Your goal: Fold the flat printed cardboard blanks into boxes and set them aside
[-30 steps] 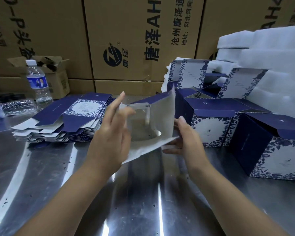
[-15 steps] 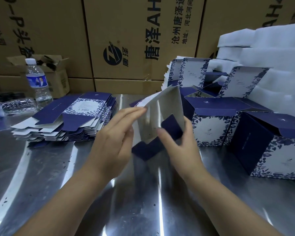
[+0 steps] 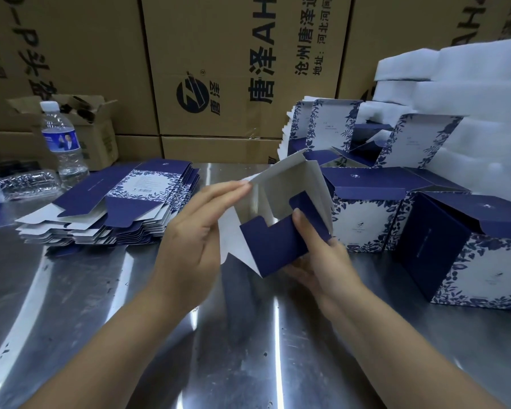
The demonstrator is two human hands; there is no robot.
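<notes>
Folding inward since half a second earlier, the navy bottom flaps (image 3: 275, 246) of the half-formed box (image 3: 281, 184) overlapped between both hands, the right hand (image 3: 322, 261) pinching them in a thumb-over grip, the left hand (image 3: 189, 240), its grip wide, bracing the white wall flat-fingered, so the base seemed nearly locked.

Held piece: half-folded navy-and-white printed cardboard blank (image 3: 281, 240), white inside showing, navy flaps turned in at the bottom.
Right hand (image 3: 316, 261): thumb on a navy flap, fingers beneath, pinching the blank.
Left hand (image 3: 189, 231): straight fingers against the white panel's edge.
Left of the grip: stack of flat navy floral blanks (image 3: 124, 208) on the shiny steel table (image 3: 248, 335).
Right of the grip: folded navy floral boxes (image 3: 366, 214), just beside.
</notes>
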